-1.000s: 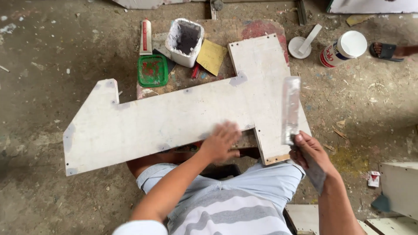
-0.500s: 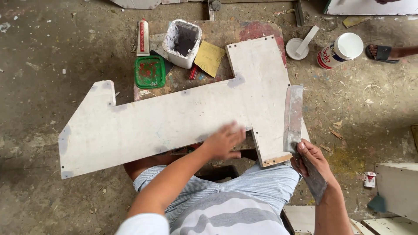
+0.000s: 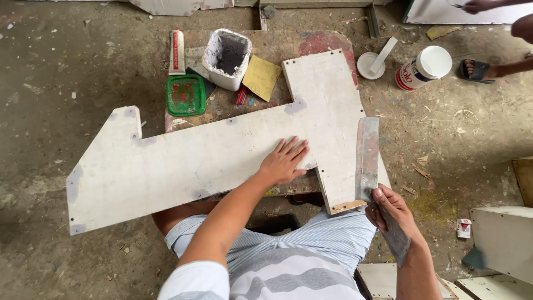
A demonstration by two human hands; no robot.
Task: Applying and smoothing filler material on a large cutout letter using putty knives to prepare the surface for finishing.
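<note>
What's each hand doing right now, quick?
Left hand: open, flat on the white board.
Right hand: closed around a wide scraper at the board's right edge.

We have a single view, worn on the head, and we look almost straight down over our own lap onto the floor. We sit close: our left hand (image 3: 283,161) lies near the middle of the frame, flat on the white cut board (image 3: 211,161), and our right hand (image 3: 391,211) sits lower right of it, gripping a wide scraper blade (image 3: 366,161). Beyond both grips, toward the top edge, the view reaches a white tub (image 3: 226,58) and a co-worker's sandalled foot (image 3: 478,70) at the far right corner. No second view shares this scene
</note>
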